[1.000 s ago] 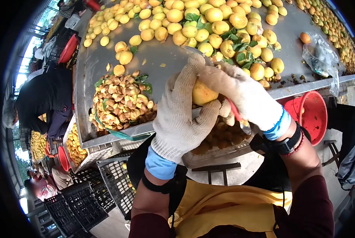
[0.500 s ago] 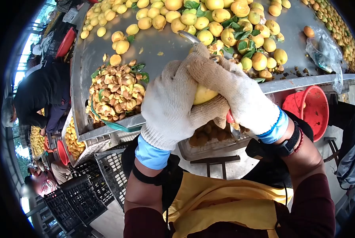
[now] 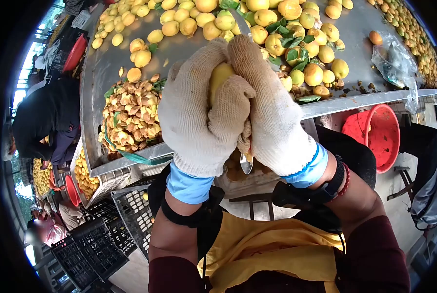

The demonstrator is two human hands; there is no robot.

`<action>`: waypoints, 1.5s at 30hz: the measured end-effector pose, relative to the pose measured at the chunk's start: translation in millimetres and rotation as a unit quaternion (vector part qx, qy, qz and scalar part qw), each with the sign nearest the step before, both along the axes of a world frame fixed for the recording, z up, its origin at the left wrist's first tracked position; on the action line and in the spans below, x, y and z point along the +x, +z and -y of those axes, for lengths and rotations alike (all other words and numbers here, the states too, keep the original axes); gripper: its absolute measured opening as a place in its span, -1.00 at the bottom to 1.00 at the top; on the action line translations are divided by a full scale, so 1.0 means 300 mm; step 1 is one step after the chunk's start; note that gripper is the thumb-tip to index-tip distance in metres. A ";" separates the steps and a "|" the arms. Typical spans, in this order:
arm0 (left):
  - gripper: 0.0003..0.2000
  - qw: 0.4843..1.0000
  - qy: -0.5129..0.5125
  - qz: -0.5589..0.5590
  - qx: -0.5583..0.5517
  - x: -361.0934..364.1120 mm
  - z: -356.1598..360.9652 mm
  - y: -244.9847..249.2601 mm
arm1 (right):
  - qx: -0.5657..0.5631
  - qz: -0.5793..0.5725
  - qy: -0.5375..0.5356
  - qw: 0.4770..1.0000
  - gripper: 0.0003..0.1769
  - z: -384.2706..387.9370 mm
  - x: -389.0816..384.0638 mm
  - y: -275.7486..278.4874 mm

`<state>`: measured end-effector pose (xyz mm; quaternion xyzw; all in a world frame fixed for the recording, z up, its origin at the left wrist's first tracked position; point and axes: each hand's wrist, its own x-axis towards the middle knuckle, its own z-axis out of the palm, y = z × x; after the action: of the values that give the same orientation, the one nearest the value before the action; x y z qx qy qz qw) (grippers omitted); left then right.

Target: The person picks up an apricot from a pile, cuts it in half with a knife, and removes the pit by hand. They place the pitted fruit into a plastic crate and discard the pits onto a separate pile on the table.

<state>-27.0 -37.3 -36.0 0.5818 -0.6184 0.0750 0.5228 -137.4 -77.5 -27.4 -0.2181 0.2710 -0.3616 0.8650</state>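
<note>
A yellow fruit (image 3: pixel 222 78), like an apricot or peach, shows between my gloved hands, mostly covered by fingers. My left hand (image 3: pixel 194 112) is closed around it, with the thumb laid across its near side. Pressed against it, my right hand (image 3: pixel 272 112) is closed on a metal tool. One narrow curved blade (image 3: pixel 241 22) sticks out beyond the fingers, and a shiny spoon-like end (image 3: pixel 246 163) shows below them. Whether both ends belong to one tool is hidden. Both hands are above the near edge of the metal table (image 3: pixel 189 53).
Yellow fruits (image 3: pixel 272 44) with leaves lie across the table. A heap of brown-yellow pieces (image 3: pixel 133 115) is at left, a plastic bag (image 3: pixel 394 58) at right. Below stand a red bucket (image 3: pixel 379 139) and black crates (image 3: pixel 89 251). A person in dark clothes (image 3: pixel 47 110) bends at far left.
My hands have turned and drawn closer together, the right one moving left. The fruit is now gripped more upright between them, and the tool's red part is no longer visible. The view has shifted slightly.
</note>
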 end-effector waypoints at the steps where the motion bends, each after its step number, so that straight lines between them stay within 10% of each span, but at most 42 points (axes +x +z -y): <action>1: -0.67 0.999 -0.013 -0.047 -0.007 0.004 -0.003 -0.008 | -0.028 0.003 -0.011 1.000 -0.65 -0.005 0.007 -0.012; 2: -0.76 0.985 -0.042 -0.167 0.002 -0.005 -0.009 -0.012 | -0.173 0.002 -0.001 0.985 -0.58 -0.004 -0.010 -0.034; 6: -0.62 0.950 -0.041 -0.304 0.054 0.003 -0.019 -0.010 | -0.167 -0.140 0.123 0.968 -0.64 0.083 -0.048 0.070; 11: -0.23 0.975 -0.056 0.067 0.204 0.040 -0.034 0.040 | -0.319 -0.280 0.188 0.886 -0.67 0.126 -0.123 0.046; 13: -0.22 0.976 -0.057 0.045 0.205 0.024 -0.051 0.028 | -0.620 -0.252 0.171 0.723 -0.52 0.135 -0.168 0.011; 17: -0.21 0.987 -0.012 0.011 0.157 -0.014 -0.045 -0.014 | -0.421 -0.217 0.223 0.852 -0.34 0.096 -0.172 0.034; 28: -0.78 0.983 -0.024 -0.181 0.003 -0.009 0.062 -0.013 | -0.321 -0.073 0.025 0.944 -0.47 0.013 -0.031 -0.058; 33: -0.63 0.995 0.088 -0.014 0.032 0.111 0.008 -0.115 | -0.268 0.027 -0.072 0.960 -0.53 0.023 0.020 -0.101; 34: -0.56 0.886 -0.105 -0.451 0.005 0.114 0.006 -0.076 | -0.009 0.055 0.006 0.998 -0.51 0.082 0.014 -0.062; 35: -0.49 0.564 -0.279 -0.777 -0.021 0.107 -0.002 -0.026 | -0.148 -0.040 0.002 0.988 -0.49 0.108 -0.004 -0.041; 38: -0.30 0.663 -0.261 -0.700 0.041 0.074 -0.001 0.063 | -0.339 -0.155 -0.055 0.926 -0.54 0.136 -0.069 -0.056; 42: -0.31 0.631 -0.241 -0.724 0.137 0.065 -0.070 -0.010 | -0.293 -0.164 0.026 0.942 -0.64 0.138 -0.106 -0.004; 43: -0.38 0.548 -0.237 -0.789 0.146 0.030 -0.092 -0.042 | -0.278 -0.156 0.043 0.947 -0.66 0.132 -0.104 0.004; 45: -0.40 0.586 -0.240 -0.758 0.156 -0.014 -0.088 -0.033 | -0.377 -0.145 0.030 0.914 -0.70 0.119 -0.081 -0.017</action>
<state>-31.1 -10.8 -45.9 0.3317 -0.1176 -0.6189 0.7022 -161.9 -113.1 -32.5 -0.5859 0.2309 -0.3753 0.6802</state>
